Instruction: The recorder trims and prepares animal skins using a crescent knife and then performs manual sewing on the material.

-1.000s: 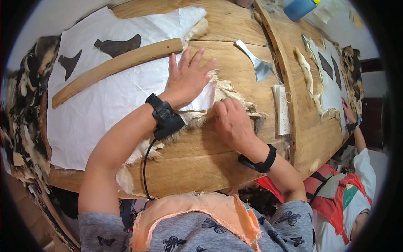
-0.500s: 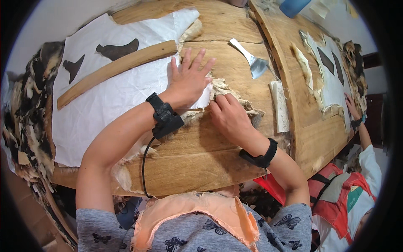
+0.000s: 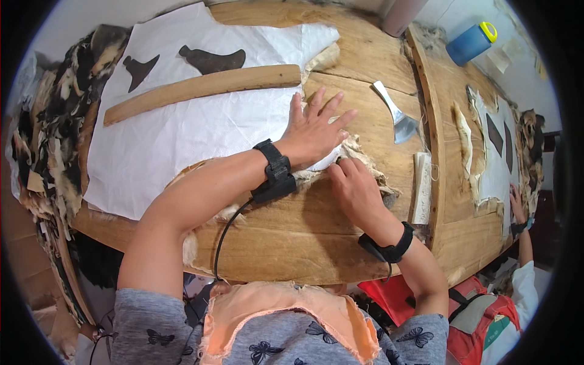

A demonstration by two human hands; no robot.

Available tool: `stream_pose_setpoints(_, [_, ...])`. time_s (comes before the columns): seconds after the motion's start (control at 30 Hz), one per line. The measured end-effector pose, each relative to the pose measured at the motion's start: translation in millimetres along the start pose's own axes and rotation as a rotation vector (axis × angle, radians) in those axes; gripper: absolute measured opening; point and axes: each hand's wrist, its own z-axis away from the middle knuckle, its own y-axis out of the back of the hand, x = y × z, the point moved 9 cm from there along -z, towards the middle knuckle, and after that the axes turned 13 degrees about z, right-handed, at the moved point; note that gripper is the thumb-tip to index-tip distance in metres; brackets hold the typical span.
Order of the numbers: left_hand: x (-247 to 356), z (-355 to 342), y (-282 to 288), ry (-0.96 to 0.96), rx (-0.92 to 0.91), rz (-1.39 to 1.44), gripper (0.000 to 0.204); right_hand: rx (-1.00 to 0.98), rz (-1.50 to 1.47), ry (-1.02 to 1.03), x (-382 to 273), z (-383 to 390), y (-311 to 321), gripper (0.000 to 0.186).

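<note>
My left hand (image 3: 313, 131) lies with fingers spread on the white sheet (image 3: 152, 158), near the sheet's right edge. My right hand (image 3: 353, 188) is closed at that edge, where ragged cream fur hide (image 3: 365, 159) shows from underneath; what the fingertips hold is hidden. A long wooden batten (image 3: 204, 91) lies across the sheet, below two dark flat cut shapes (image 3: 212, 59). To the right of my hands a metal blade with a flared end (image 3: 401, 125) rests on the wooden table (image 3: 286, 255).
A raised wooden strip (image 3: 429, 103) divides the table. Beyond it are another hide with pale sheet (image 3: 486, 176), a blue bottle (image 3: 468, 44) and a co-worker's hand (image 3: 517, 204). A pinkish cylinder (image 3: 399, 15) stands at the back. Fur scraps (image 3: 58, 91) hang at the left.
The view has shifted, bringing both bottles further into frame. My right hand has crept slightly away from me along the sheet's edge; my left hand stays spread on the sheet.
</note>
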Motion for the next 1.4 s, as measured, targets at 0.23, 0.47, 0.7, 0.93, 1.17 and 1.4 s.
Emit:
stream_pose_setpoints(0.23, [-0.7,-1.1,-0.6,0.0,0.056,-0.086,0.047,-0.14,-0.211,-0.076,10.9,-8.3,-11.1,0.016])
stream_pose_setpoints(0.47, [-0.8,-2.9,0.7,-0.02,0.143,-0.096,0.046,-0.155,-0.361,-0.077,8.0,-4.8,-14.4,0.023])
stream_pose_setpoints(0.7, [0.0,-1.8,1.8,-0.037,0.174,-0.11,0.045,-0.086,-0.26,-0.018,-3.6,-0.1,-11.4,0.015])
stream_pose_setpoints(0.93, [-1.2,-2.7,0.7,-0.014,0.155,-0.151,0.049,-0.067,-0.199,0.001,-6.8,8.6,-13.6,0.011])
stream_pose_setpoints(1.17, [-7.8,-1.7,3.6,0.041,0.16,-0.087,0.053,-0.182,-0.471,0.091,-20.9,36.2,25.1,0.001])
stream_pose_setpoints(1.4, [12.6,30.8,25.5,0.1,0.083,0.042,0.061,0.022,-0.42,-0.255,72.5,6.5,51.4,0.007])
